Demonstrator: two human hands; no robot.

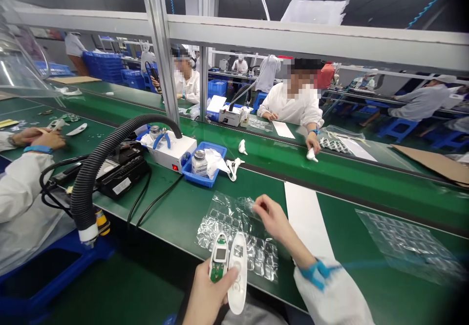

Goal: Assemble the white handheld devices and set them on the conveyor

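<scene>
At bottom center, in the left hand point(205, 290), a narrow grip around 2 slim, smooth pieces, side by side: a circuit-board piece point(219, 261), green within a white rim, with a square screen point(220, 254); and a long, rounded white cover point(242, 277) with molded openings. Near the center, the right hand point(271, 217), fingers bent at crinkled clear film point(245, 204); cannot tell whether with a pinching grip or a mere touch. On the green counter point(183, 217), a glossy pocketed sheet point(261, 256), partly behind the 2 pieces. Above center, a blue plastic tray point(198, 179) holding a capped jar point(200, 164) and crumpled white tissue point(216, 162); just left, a boxy white unit point(172, 155) with blue pliers point(162, 141) on top. At left, a ribbed black hose point(90, 168), arched.
</scene>
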